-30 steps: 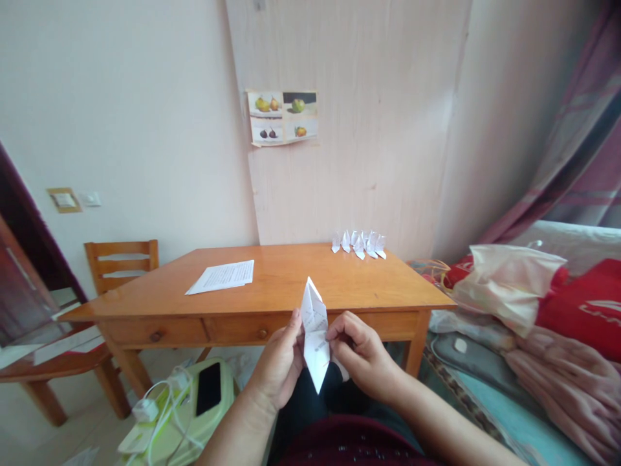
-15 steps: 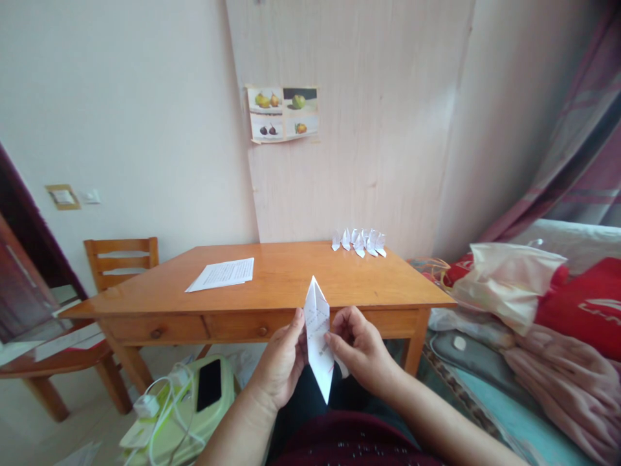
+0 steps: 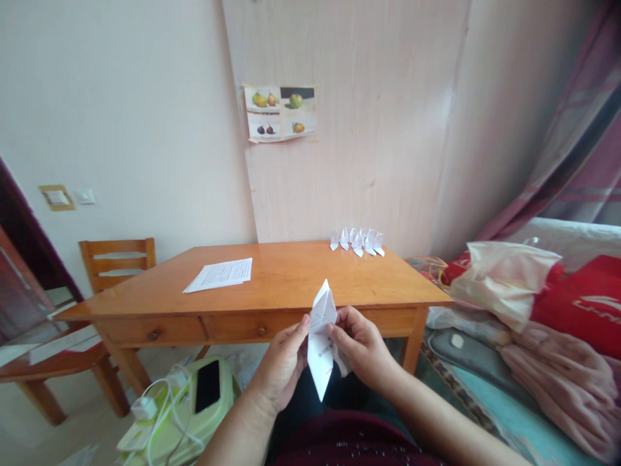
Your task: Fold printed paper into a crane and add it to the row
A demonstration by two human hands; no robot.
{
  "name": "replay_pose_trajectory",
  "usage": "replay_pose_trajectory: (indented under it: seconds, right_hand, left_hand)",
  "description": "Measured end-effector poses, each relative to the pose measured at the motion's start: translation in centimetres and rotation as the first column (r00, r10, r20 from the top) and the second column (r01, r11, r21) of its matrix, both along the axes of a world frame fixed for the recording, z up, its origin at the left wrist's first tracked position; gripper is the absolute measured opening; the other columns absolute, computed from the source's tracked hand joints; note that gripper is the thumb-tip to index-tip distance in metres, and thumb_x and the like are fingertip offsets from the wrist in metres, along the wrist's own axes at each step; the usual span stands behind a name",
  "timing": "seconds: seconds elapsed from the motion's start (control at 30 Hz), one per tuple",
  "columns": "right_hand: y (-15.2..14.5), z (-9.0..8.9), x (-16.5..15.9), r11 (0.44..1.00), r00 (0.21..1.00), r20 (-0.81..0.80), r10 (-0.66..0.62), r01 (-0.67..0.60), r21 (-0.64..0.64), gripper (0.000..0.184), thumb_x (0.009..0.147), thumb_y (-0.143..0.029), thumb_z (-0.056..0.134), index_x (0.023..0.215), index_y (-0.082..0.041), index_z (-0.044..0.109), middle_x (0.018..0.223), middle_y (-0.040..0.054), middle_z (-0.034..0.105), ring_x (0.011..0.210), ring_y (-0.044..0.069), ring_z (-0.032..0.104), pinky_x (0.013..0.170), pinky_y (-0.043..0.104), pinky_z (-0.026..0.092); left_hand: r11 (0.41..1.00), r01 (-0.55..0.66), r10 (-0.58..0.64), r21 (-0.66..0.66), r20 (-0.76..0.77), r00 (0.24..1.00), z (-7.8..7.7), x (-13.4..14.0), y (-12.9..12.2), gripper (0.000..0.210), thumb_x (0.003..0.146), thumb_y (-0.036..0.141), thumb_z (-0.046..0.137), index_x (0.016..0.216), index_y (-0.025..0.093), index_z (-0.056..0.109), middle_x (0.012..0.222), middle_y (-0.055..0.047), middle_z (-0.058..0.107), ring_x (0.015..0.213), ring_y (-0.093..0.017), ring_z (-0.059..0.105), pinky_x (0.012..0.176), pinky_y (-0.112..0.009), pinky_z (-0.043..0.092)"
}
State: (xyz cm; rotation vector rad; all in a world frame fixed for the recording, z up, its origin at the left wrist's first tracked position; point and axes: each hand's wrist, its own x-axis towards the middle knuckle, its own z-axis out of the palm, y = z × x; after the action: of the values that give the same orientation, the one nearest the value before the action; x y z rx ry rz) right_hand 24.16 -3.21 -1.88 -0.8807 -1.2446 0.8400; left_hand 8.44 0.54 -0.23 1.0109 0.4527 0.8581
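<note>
A long, pointed piece of folded white paper [image 3: 321, 353] with printed text stands upright between my hands, in front of the table's near edge. My left hand [image 3: 286, 356] grips its left edge, thumb along the side. On the right edge, my right hand [image 3: 361, 343] pinches the paper between thumb and curled fingers, near the upper half. The tip of the paper points up and its lower end tapers to a point above my lap. Fingers behind the paper are partly hidden.
Several small folded paper figures [image 3: 358, 241] stand at the back right of the wooden table [image 3: 286, 272]. A stack of printed sheets [image 3: 219, 274] lies on its left. Below left, a phone [image 3: 208, 386] and white cables rest on a green box [image 3: 194, 424]. Bags and cloth lie at right.
The paper has tilted, its top now leaning right and its lower point shifted left. My right thumb has moved up along it. Both hands keep hold.
</note>
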Motion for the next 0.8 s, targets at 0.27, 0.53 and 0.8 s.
replay_pose_trajectory:
  seconds: [0.27,0.53,0.8]
  right_hand:
    - [0.07,-0.2,0.16,0.999,1.0,-0.006,-0.006,0.006,-0.036,0.023,0.088,-0.042,0.067,0.087,-0.021,0.058,0.072,-0.0012,0.057,0.061,0.013,0.049,0.058,0.027,0.039]
    - [0.23,-0.66,0.25,1.0,1.0,0.021,-0.001,0.001,-0.021,0.02,0.091,-0.038,0.065,0.088,-0.02,0.057,0.073,-0.0002,0.058,0.062,0.012,0.048,0.057,0.027,0.037]
    - [0.13,-0.31,0.0,1.0,0.998,0.053,-0.015,0.015,0.0,0.019,0.088,-0.036,0.066,0.086,-0.019,0.058,0.07,-0.0025,0.055,0.061,0.011,0.045,0.057,0.025,0.036]
  left_hand:
    - [0.987,-0.134,0.14,0.085,-0.061,0.988,0.48,-0.39,-0.07,0.029,0.085,0.035,0.071,0.106,0.019,0.057,0.086,-0.002,0.069,0.073,-0.015,0.064,0.069,-0.027,0.048]
    - [0.977,-0.162,0.169,0.141,-0.041,0.985,0.39,-0.25,-0.19,0.026,0.085,0.028,0.069,0.102,0.022,0.051,0.092,-0.002,0.067,0.076,-0.015,0.064,0.071,-0.027,0.048]
    - [0.959,-0.133,0.16,0.251,-0.09,0.983,-0.05,-0.42,-0.03,0.02,0.088,0.026,0.065,0.105,0.019,0.058,0.105,-0.007,0.07,0.091,-0.019,0.066,0.083,-0.031,0.049]
